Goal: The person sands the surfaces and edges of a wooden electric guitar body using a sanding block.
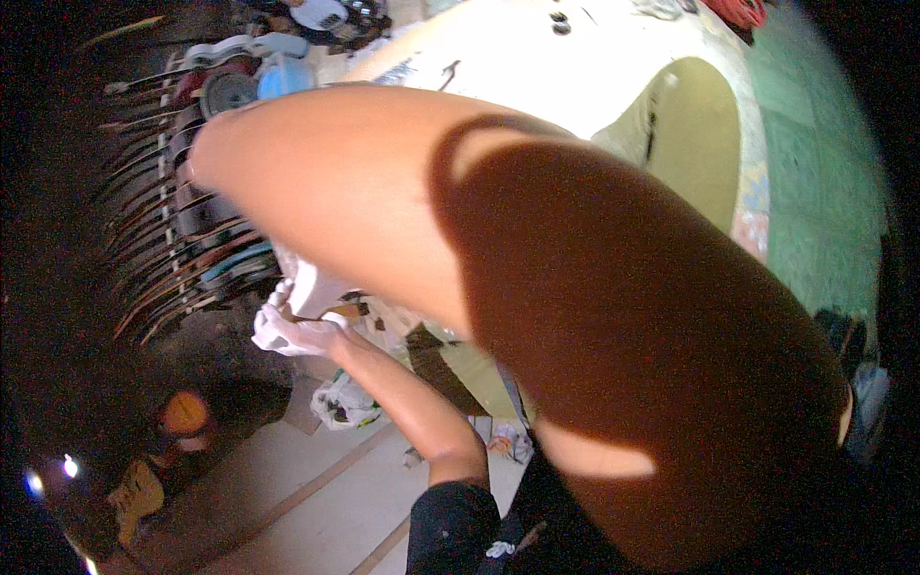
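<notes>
White piece (305, 287): there it is, just above the gloved left hand (295, 333), partly tucked behind the lower edge of the bare right arm (326, 187).
Long axis: seems to run steeply up from the fingers, but the arm covers the upper end, so I can't swear to it.
Nearer hand: the left, right up close.
Left grip: fingers curled, thumb raised; clamped on the white piece or merely beside it? Can't tell from here.
Right grip: out of sight, that arm sweeping huge across the view.
Around the glove: a rack of thin curved rods (171, 206) up-left, a plastic bag (347, 401) below, to the right.
</notes>
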`<state>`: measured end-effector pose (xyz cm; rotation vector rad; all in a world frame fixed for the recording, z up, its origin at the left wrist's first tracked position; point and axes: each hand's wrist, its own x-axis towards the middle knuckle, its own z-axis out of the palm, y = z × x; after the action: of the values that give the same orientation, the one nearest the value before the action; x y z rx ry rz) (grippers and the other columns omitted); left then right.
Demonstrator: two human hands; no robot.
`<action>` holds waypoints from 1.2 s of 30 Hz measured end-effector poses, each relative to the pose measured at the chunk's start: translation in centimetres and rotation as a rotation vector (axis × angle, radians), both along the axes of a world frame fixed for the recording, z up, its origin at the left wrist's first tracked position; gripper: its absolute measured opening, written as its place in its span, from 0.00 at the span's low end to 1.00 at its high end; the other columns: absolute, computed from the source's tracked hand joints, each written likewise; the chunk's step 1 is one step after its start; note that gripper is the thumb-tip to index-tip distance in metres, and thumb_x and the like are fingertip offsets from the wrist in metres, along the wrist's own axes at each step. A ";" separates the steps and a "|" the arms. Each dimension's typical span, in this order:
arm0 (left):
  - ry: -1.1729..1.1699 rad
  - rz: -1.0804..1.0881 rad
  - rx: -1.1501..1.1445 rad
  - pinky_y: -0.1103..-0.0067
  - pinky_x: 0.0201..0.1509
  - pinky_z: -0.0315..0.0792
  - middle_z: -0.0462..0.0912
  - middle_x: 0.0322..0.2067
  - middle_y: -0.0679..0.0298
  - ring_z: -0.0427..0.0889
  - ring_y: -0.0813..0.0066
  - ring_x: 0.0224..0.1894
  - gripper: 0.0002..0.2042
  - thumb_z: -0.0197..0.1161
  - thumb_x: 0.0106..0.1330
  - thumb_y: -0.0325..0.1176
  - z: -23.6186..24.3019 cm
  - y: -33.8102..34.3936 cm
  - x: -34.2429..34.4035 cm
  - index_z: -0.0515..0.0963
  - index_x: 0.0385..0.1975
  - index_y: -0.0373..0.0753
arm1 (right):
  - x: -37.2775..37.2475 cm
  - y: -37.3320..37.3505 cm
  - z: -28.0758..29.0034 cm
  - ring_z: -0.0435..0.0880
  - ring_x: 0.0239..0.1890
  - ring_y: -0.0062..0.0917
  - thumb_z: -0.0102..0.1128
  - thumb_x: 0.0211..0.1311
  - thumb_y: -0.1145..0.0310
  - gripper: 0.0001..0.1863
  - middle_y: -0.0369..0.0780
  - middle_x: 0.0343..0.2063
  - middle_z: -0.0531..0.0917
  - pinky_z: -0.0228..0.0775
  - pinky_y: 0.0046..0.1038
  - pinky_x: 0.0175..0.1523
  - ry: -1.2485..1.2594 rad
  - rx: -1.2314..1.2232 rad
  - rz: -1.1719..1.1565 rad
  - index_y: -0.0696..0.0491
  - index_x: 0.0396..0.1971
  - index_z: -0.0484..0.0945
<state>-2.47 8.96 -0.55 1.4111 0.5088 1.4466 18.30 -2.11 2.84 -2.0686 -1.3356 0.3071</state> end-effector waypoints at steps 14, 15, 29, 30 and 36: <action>0.008 -0.307 0.304 0.70 0.34 0.69 0.67 0.18 0.66 0.70 0.71 0.22 0.08 0.54 0.56 0.34 -0.2 -2.8 -1.2 0.64 0.31 0.42 | -6.1 -2.7 -3.5 0.87 0.34 0.42 0.52 0.60 0.75 0.11 0.47 0.28 0.85 0.80 0.42 0.36 0.314 0.056 -0.063 0.54 0.39 0.82; -0.097 -0.391 0.204 0.70 0.34 0.69 0.68 0.19 0.64 0.70 0.70 0.23 0.10 0.54 0.53 0.33 -1.0 -2.6 -2.0 0.63 0.32 0.40 | -7.5 -3.1 -3.7 0.87 0.35 0.41 0.50 0.61 0.76 0.12 0.46 0.30 0.85 0.80 0.42 0.37 0.236 0.057 -0.089 0.54 0.42 0.81; 0.059 -0.197 0.246 0.68 0.41 0.69 0.71 0.30 0.62 0.71 0.69 0.33 0.16 0.62 0.52 0.29 -3.4 -6.7 -4.5 0.65 0.38 0.36 | -8.1 -4.5 -1.8 0.84 0.44 0.50 0.52 0.55 0.81 0.28 0.54 0.47 0.82 0.77 0.45 0.52 0.224 -0.048 -0.091 0.57 0.59 0.73; 0.062 -0.191 0.242 0.68 0.42 0.69 0.71 0.31 0.62 0.71 0.69 0.34 0.16 0.62 0.52 0.29 -3.9 -6.8 -4.6 0.65 0.39 0.36 | -9.3 -5.3 -1.8 0.83 0.44 0.51 0.52 0.55 0.80 0.27 0.56 0.47 0.81 0.76 0.44 0.53 0.242 -0.072 -0.118 0.57 0.58 0.74; 0.085 -0.148 0.253 0.67 0.45 0.69 0.71 0.34 0.61 0.71 0.69 0.37 0.17 0.63 0.53 0.29 -5.0 -7.8 -4.6 0.66 0.41 0.36 | -7.0 -6.0 -3.5 0.81 0.52 0.47 0.51 0.55 0.78 0.32 0.56 0.51 0.79 0.73 0.40 0.59 0.335 0.095 -0.019 0.53 0.65 0.69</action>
<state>-7.04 1.17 -5.53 1.6800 0.2738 1.3711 11.35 -8.10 -0.67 -1.8523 -1.1056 0.5454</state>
